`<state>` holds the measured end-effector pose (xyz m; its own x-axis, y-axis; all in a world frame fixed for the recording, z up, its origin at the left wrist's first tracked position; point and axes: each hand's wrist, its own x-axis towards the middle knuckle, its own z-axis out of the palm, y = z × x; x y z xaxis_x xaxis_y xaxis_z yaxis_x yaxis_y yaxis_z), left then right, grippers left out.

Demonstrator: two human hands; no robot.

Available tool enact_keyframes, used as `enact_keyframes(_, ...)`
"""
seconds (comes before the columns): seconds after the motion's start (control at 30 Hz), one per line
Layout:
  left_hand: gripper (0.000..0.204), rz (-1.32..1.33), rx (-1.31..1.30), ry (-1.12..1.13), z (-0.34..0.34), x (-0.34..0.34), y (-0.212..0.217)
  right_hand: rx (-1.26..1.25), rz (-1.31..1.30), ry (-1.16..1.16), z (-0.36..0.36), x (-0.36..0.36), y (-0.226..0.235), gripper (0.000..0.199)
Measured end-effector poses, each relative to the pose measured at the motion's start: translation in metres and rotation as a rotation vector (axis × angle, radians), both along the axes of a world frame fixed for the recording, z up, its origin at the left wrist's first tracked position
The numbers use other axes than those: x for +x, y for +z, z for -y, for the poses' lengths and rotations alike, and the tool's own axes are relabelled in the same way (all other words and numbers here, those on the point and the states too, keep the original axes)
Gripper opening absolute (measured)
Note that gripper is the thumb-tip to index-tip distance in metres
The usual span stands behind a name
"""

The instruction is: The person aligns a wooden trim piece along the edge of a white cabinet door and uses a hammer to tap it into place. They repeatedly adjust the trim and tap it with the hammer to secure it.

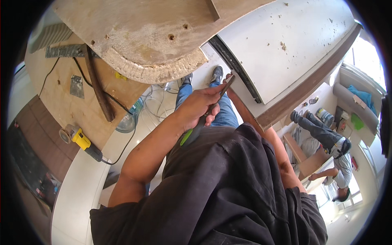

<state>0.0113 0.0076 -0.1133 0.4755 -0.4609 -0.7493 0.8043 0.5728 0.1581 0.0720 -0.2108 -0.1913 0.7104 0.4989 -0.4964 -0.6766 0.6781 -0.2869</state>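
While the left hand (207, 105) holds a tool (201, 123) in front of the person's belly, its fingers are closed around the dark handle, whose green end points back toward the black shirt (212, 183). The tool's narrow metal blade slants up and to the right, its tip just beside the corner of a white panel (286, 49); I cannot tell whether the two touch. Close to that tip, the right hand (233, 94) reaches up along the panel's near edge. It is partly hidden there, so whether its fingers grip the panel or only rest against it cannot be told.

A black rail (234, 67) runs along the panel's left side, a brown strip (310, 90) edges its right, and crumbs of debris dot its face. At the top, a curved board (151, 38) with a rough, pale rim overhangs the bench (49, 87) on the left. On that bench lie a wooden bar (97, 83) and a small metal plate (76, 86); a yellow grinder (81, 140) sits at its near edge, with a black cord trailing off. Below, a clear bottle (127, 121) stands near loose cables (157, 104). Far right, another person (341, 151) bends near a bucket (324, 116).
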Motion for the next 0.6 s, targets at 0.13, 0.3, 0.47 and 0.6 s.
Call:
enact_keyframes(0.13, 0.046, 0.009, 0.122, -0.074, 0.006, 0.005, -0.036, 0.018, -0.008, 0.003, -0.007, 0.0, -0.004, 0.032)
enact_keyframes(0.3, 0.049, 0.192, 0.426, -0.267, -0.011, 0.011, 0.008, -0.002, -0.006, 0.001, -0.005, 0.0, -0.002, 0.032)
enact_keyframes(0.47, 0.053, 0.927, 1.151, -0.678, 0.002, -0.021, 0.018, 0.021, 0.001, 0.016, -0.006, 0.002, -0.017, 0.032)
enact_keyframes(0.6, 0.065, 0.801, 0.843, -0.483, -0.005, -0.023, 0.026, 0.033, 0.004, 0.022, -0.006, 0.005, -0.027, 0.032)
